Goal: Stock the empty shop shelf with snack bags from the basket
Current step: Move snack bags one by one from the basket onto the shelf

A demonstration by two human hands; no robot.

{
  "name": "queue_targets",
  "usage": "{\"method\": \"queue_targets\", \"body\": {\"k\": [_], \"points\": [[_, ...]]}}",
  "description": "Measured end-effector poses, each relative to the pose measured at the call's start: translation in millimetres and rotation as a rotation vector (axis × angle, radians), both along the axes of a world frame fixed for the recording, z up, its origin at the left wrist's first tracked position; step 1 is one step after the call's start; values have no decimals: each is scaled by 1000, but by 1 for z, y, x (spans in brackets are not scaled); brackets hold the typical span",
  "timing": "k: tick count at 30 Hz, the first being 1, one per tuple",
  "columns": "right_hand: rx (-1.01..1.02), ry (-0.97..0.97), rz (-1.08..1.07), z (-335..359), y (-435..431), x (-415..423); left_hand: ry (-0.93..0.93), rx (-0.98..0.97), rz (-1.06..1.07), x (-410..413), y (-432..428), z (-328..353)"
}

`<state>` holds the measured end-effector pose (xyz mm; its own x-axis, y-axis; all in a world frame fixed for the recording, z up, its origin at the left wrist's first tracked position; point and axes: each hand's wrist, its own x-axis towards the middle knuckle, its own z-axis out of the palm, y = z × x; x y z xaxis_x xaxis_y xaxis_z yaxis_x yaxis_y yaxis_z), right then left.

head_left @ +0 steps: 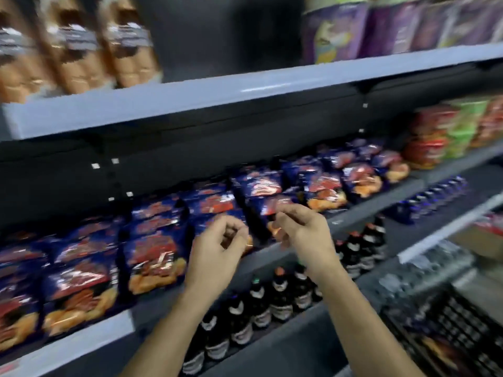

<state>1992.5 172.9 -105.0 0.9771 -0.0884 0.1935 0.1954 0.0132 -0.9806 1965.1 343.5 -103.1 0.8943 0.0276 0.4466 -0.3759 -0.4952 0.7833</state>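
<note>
Grey shop shelving fills the blurred view, tilting upward to the right. On the upper shelf (190, 99), brown bags (79, 50) stand at the far left. Below them, blue snack bags (152, 254) stand in packed rows along the middle shelf (89, 345), running from the left edge past the centre.

The left hand (217, 246) hovers before one of these bags with its fingers curled toward the thumb; the blur hides whether it pinches anything. Just beside it, the right hand (302, 229) reaches toward the snack bag (268, 206) in front of it, fingertips at the bag's face, and a real grip cannot be told either.

Dark glass bottles (280, 295) line the shelf underneath the hands. Purple bags (340, 31) sit on the upper shelf to the right, and red and green packs (449, 131) stand past the blue bags. The black basket (462, 330) sits at the lower right.
</note>
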Motion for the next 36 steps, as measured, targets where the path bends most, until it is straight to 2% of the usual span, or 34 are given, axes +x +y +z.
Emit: {"method": "queue_targets", "body": {"k": [8, 17, 25, 31, 36], "points": [[92, 109, -396, -52, -200, -53, 205, 36, -382, 11, -190, -50], [126, 255, -755, -117, -320, -101, 413, 124, -607, 22, -327, -108], [178, 487, -915, -209, -400, -99, 704, 249, -713, 64, -425, -205], [249, 760, -974, -320, -445, -72, 938, 360, -710, 121, -490, -313], [371, 947, -988, -421, -471, -49, 1003, 525, -727, 163, -537, -413]]}}
